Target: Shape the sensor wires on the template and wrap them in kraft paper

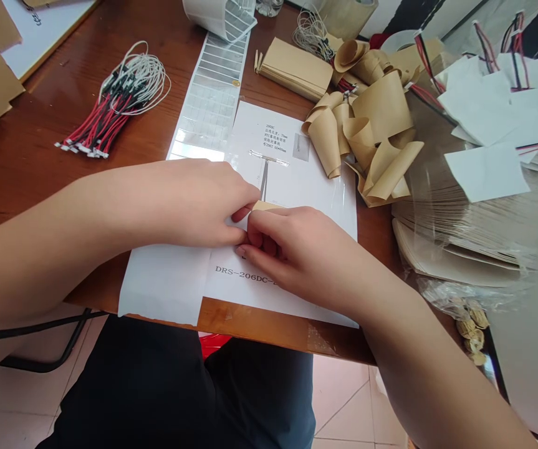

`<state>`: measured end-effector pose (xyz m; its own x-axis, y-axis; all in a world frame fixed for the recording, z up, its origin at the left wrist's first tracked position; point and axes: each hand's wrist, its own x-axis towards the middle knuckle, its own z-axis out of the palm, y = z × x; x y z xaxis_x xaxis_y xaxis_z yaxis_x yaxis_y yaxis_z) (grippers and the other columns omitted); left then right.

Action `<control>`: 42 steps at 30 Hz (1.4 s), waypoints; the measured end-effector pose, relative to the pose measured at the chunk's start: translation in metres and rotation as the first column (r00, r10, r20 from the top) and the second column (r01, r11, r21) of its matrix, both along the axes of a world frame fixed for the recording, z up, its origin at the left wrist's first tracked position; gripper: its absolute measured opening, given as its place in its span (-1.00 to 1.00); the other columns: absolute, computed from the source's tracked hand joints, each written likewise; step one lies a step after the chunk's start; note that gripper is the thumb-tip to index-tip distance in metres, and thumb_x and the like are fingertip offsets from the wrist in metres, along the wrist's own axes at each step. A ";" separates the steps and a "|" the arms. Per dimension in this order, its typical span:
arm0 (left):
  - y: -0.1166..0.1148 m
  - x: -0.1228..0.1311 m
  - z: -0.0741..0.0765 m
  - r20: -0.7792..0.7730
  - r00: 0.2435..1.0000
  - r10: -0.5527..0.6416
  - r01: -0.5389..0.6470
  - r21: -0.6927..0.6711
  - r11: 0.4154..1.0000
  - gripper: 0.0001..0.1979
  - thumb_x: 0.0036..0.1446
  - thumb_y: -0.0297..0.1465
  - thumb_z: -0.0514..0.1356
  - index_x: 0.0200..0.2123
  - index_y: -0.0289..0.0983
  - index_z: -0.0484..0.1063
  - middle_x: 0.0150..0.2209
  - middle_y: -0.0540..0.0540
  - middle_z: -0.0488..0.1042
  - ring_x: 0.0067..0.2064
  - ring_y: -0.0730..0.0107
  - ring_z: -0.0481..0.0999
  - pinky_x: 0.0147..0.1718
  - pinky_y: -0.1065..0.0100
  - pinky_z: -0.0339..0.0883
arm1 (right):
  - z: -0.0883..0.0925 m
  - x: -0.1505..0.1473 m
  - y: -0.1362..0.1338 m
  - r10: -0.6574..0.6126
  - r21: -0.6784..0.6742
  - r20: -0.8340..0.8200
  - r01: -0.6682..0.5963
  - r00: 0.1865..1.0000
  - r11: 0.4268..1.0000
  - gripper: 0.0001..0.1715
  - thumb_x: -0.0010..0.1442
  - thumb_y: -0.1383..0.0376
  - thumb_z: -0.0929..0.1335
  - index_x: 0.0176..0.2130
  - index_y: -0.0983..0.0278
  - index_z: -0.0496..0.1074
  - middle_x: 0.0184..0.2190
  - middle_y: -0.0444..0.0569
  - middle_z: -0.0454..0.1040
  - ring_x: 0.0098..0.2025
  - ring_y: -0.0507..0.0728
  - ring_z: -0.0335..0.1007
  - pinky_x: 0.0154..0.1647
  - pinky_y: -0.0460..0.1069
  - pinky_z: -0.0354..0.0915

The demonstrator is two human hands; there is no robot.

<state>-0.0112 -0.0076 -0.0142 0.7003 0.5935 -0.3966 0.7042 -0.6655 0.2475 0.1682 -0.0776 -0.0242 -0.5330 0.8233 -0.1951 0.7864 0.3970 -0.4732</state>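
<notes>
My left hand (203, 202) and my right hand (308, 252) meet over a printed white sheet (315, 215). Between them shows the edge of a small piece of brown paper (267, 205), mostly covered by my fingers. The right thumb and curled fingers pinch at that piece. My left thumb and fingers are closed at its left end; whether they grip the paper itself is hidden. Just beyond the hands, a thin dark wire (264, 181) lies on the sheet, below a strip of clear tape (269, 158).
Red-and-black cables with white leads (114, 103) lie at the left. A label strip (210, 93) runs behind the sheet. To the right are stacked brown paper (297, 68), curled brown pieces (381, 112) and a plastic-wrapped stack (460, 249). The table's front edge (259, 321) is near me.
</notes>
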 end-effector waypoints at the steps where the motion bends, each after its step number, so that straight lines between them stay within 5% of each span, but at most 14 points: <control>1: 0.000 0.000 0.000 -0.014 1.000 0.001 -0.001 -0.009 1.000 -0.72 0.10 -0.11 0.13 -0.27 -0.11 0.54 -0.28 -0.14 0.58 -0.34 0.12 0.50 -0.38 0.18 0.20 | 0.000 0.000 0.000 0.001 0.001 -0.001 -0.001 1.000 1.000 -0.74 0.29 0.34 0.31 -0.42 0.21 0.18 -0.42 -0.11 0.40 -0.43 0.05 0.22 -0.39 -0.02 0.02; 42: -0.002 0.002 0.001 -0.049 0.998 -0.034 0.034 0.000 0.999 -0.69 0.11 -0.09 0.14 -0.23 -0.12 0.56 -0.25 -0.14 0.59 -0.29 0.15 0.52 -0.34 0.22 0.24 | -0.004 0.002 0.000 0.009 -0.004 -0.013 -0.009 1.000 1.000 -0.74 0.29 0.32 0.31 -0.43 0.22 0.20 -0.41 -0.12 0.37 -0.43 0.04 0.20 -0.39 -0.01 -0.01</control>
<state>-0.0096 -0.0091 -0.0135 0.6999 0.5702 -0.4301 0.6924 -0.6895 0.2125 0.1705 -0.0774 -0.0279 -0.5425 0.8180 -0.1914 0.7769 0.4019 -0.4847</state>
